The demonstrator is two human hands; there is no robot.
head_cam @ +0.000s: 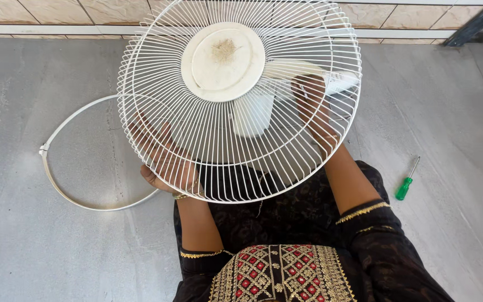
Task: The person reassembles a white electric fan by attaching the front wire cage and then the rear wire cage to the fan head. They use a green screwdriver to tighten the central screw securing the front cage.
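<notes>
A round white wire fan guard (pixel 286 151) with a dusty cream centre disc (pixel 223 60) is held up in front of me over my lap. My left hand (pixel 166 163) grips its lower left rim from behind the wires. My right hand (pixel 313 109) reaches behind the guard on the right, fingers against the wires and near a white fan blade (pixel 252 112) seen through the grille. Whether it holds the blade or only the guard I cannot tell.
A thin white clamp ring (pixel 57 184) lies on the grey floor to the left, partly under the guard. A green-handled screwdriver (pixel 406 182) lies on the floor at right. A tiled wall edge runs along the top.
</notes>
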